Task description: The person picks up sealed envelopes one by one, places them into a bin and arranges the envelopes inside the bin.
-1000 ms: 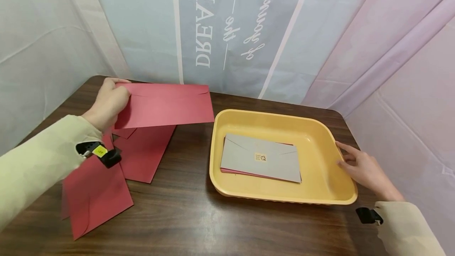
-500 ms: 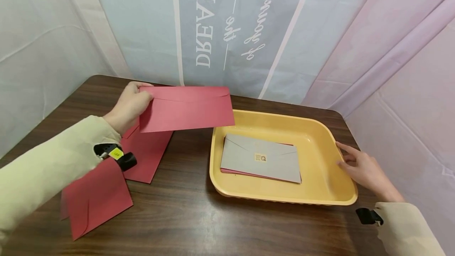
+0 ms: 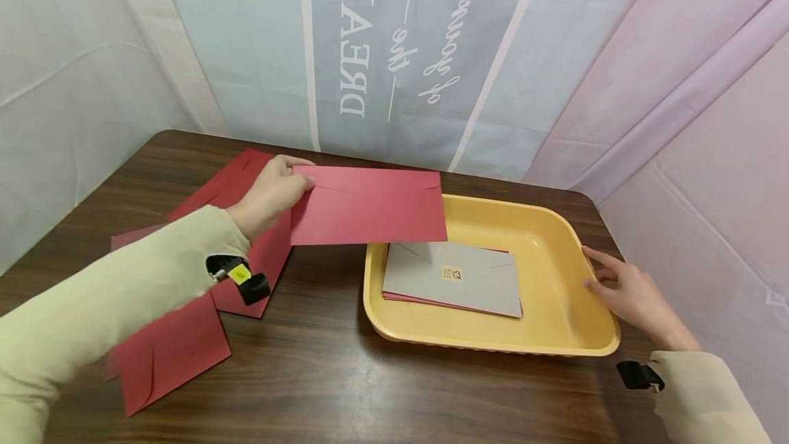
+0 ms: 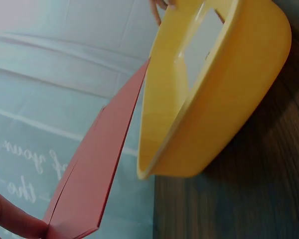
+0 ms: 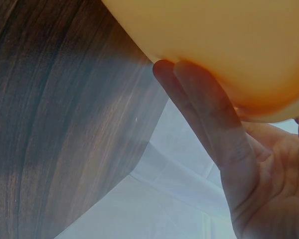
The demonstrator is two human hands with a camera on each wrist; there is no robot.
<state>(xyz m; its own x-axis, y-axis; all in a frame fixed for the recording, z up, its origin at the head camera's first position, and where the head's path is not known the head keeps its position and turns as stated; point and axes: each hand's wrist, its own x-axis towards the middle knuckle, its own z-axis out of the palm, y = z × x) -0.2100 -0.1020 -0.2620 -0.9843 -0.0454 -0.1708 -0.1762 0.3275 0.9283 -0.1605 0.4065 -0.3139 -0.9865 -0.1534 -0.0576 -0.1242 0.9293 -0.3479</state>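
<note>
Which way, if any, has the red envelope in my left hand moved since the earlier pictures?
Yes: in the head view, the red envelope has moved rightward against the printed backdrop, and now overlaps the far-left corner of the yellow tray.

left sleeve (image 3: 135, 279): pale yellow-green | left wristband (image 3: 254, 288): black, yellow label (image 3: 239, 273) | right sleeve (image 3: 707, 395): cream | right wristband (image 3: 637, 374): black

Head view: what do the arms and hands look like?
The left sleeve and right sleeve are long, pale cream; the left hand and right hand are ungloved. The left wristband is black with a yellow tag, marking unreadable; the right wristband is black.
</note>
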